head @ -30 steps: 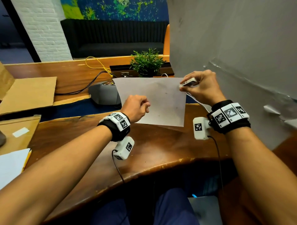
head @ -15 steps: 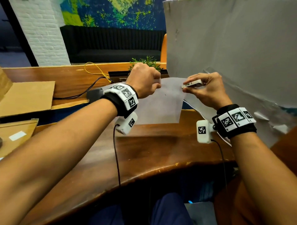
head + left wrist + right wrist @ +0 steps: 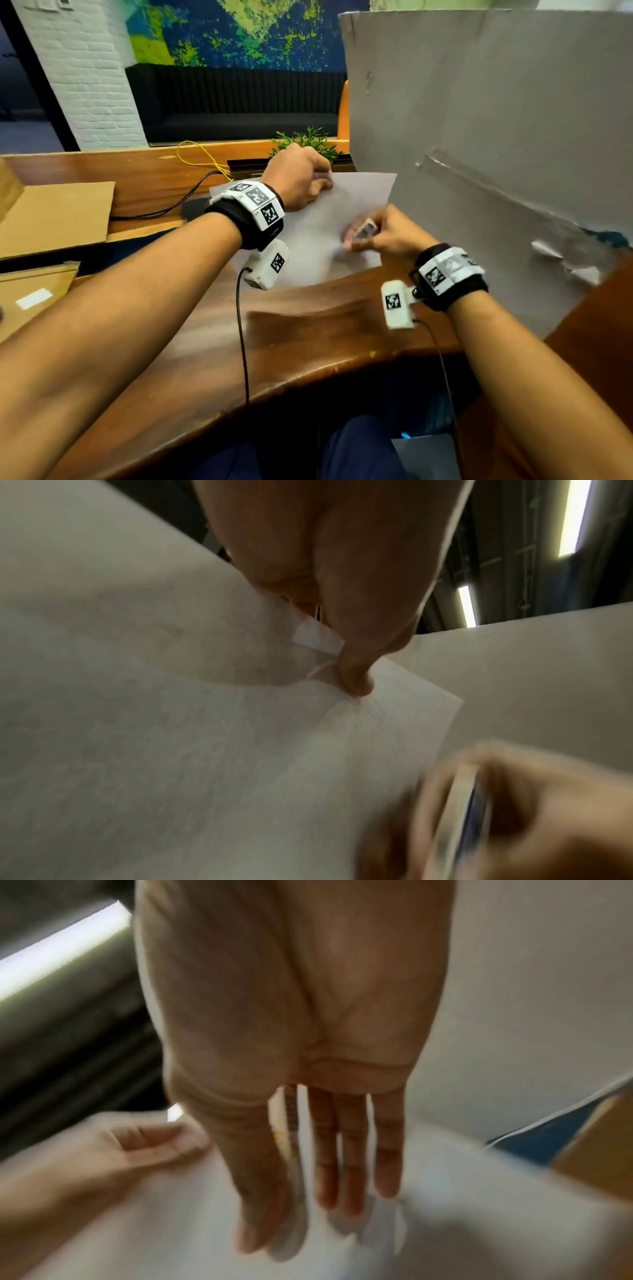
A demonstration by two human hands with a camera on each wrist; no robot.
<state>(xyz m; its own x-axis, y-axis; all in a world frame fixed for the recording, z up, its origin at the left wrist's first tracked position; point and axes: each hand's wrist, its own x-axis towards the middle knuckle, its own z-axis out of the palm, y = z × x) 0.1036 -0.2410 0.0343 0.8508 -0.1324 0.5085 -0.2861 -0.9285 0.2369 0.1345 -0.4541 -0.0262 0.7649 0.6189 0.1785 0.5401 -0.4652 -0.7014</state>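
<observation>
A white sheet of paper [image 3: 318, 246] stands tilted over the far side of the wooden table [image 3: 308, 342]. My left hand [image 3: 301, 185] pinches its top edge; in the left wrist view the thumb [image 3: 352, 680] creases the paper [image 3: 171, 750] there. My right hand [image 3: 380, 234] grips a small white block with a barcode label [image 3: 364, 229], like an eraser, against the middle of the sheet. It is blurred. In the right wrist view the block [image 3: 291, 1150] sits between thumb and fingers [image 3: 342, 1150], over the paper [image 3: 171, 1218].
A large grey board [image 3: 479, 137] leans close on the right, with crumpled tape low down. Behind the sheet are a potted plant [image 3: 308, 140], a dark device [image 3: 195, 209] and yellow and black cables [image 3: 202, 157]. Cardboard [image 3: 51, 212] lies at the left.
My left hand went from the sheet's lower left side up to its top edge. My right hand came down from the top right corner to the middle of the sheet with the block.
</observation>
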